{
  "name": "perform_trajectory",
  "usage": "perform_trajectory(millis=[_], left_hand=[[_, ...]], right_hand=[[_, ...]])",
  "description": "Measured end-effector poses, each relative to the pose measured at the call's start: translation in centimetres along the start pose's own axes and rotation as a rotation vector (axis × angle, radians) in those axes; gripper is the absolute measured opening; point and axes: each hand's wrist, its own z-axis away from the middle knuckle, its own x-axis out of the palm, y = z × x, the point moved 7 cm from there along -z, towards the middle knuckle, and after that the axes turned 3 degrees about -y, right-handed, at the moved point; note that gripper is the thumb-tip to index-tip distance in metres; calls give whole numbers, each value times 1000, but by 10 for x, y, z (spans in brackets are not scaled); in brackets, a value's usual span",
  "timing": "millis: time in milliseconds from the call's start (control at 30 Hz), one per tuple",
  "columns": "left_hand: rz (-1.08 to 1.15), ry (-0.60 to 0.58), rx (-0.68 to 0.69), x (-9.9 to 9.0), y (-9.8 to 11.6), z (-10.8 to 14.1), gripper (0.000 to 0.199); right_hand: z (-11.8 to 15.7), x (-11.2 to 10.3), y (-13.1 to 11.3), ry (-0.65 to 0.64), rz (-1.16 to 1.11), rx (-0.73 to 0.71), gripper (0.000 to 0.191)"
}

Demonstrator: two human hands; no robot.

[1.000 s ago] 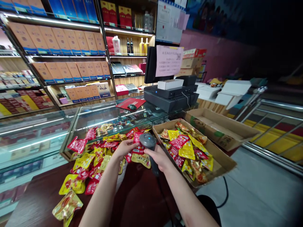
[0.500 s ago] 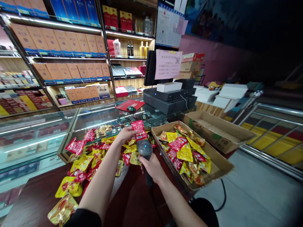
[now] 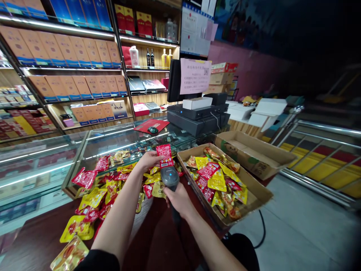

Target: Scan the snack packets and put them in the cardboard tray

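Observation:
My left hand [image 3: 150,161] pinches a small red packet [image 3: 164,155] by its left side, with the barcode end facing me. My right hand [image 3: 179,199] is wrapped round the handle of a dark barcode scanner [image 3: 170,177]; its head, showing a small blue light, is just below the red packet. Red, yellow and gold snack packets [image 3: 93,198] lie in a loose pile on the counter to the left and behind my left arm. To the right, a cardboard tray [image 3: 255,199] holds several more red and yellow packets [image 3: 217,180].
Behind the first tray is another cardboard tray [image 3: 263,171]. A monitor [image 3: 174,81] with a pink sheet stands over a black cash drawer [image 3: 197,122]. On the glass counter [image 3: 113,136] lies a red folder [image 3: 145,126] with a mouse. Metal railing [image 3: 318,177] runs at the right.
The view has shifted slightly, so the surroundings sit a little further left. Both hands keep their holds, and the red packet looks more upright over the scanner.

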Motion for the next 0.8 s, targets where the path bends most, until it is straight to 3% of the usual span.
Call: perform_trajectory(millis=[533,700,800], left_hand=[[-7,-28,14,1,3,3,44],[-74,-25,31,13,13,14,43],[-75,-103,83,40,23,19,43]], right_hand=[[0,-1,-1,-6,50,14,11],[3,-32,-43,199,124,-318,28],[1,-58,-59,267,60,-294,32]])
